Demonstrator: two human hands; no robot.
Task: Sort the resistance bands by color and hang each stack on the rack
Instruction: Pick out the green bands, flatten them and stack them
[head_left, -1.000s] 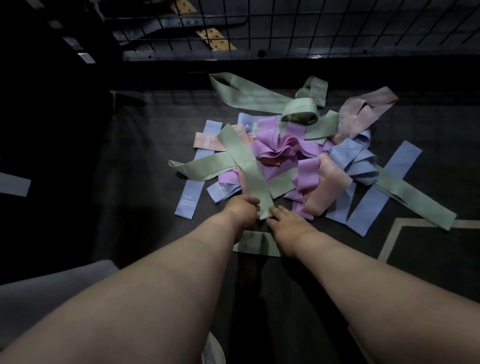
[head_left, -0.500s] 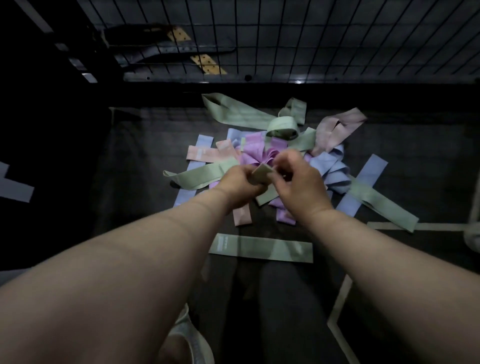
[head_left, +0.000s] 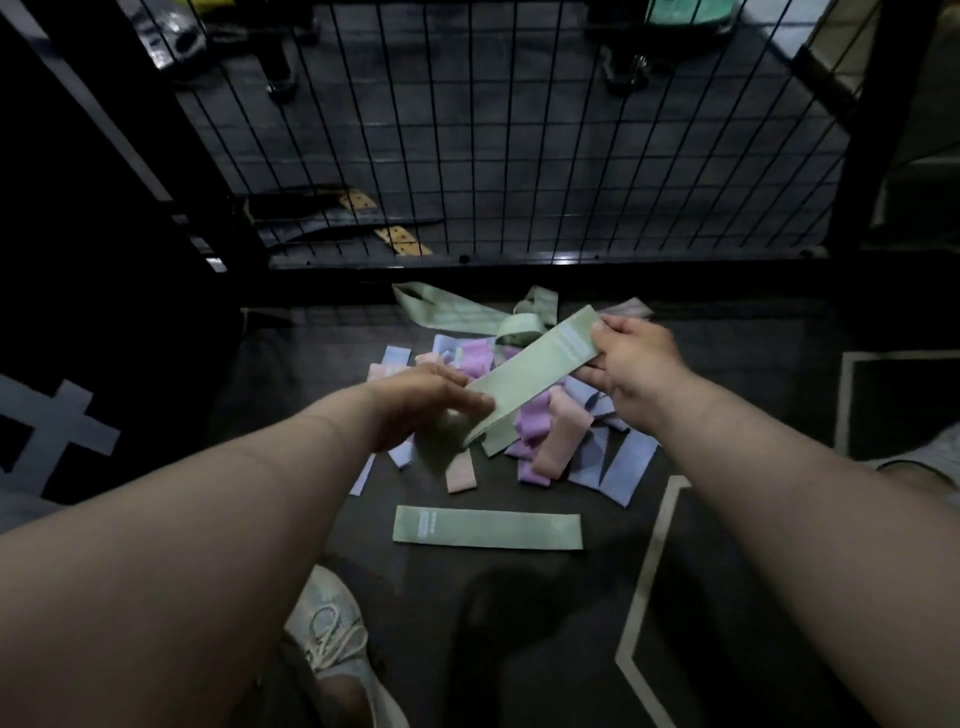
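A green resistance band (head_left: 532, 371) is stretched flat in the air between my hands. My left hand (head_left: 423, 402) pinches its lower end and my right hand (head_left: 631, 366) grips its upper end with the white label. Beneath them a mixed pile of bands (head_left: 550, 436) in green, purple, pink and blue lies on the dark floor. A second green band (head_left: 488, 528) lies flat and alone on the floor nearer to me. Behind the pile stands the black wire-grid rack (head_left: 467, 156).
My light sneaker (head_left: 332, 634) is on the floor at the lower middle and another shoe (head_left: 930, 457) at the right edge. Pale floor lines (head_left: 649, 566) run to the right of the bands. Dark equipment sits behind the grid.
Both hands lifted a green band out of the pile and drew it out straight between them. The view tilted up, showing more of the rack.
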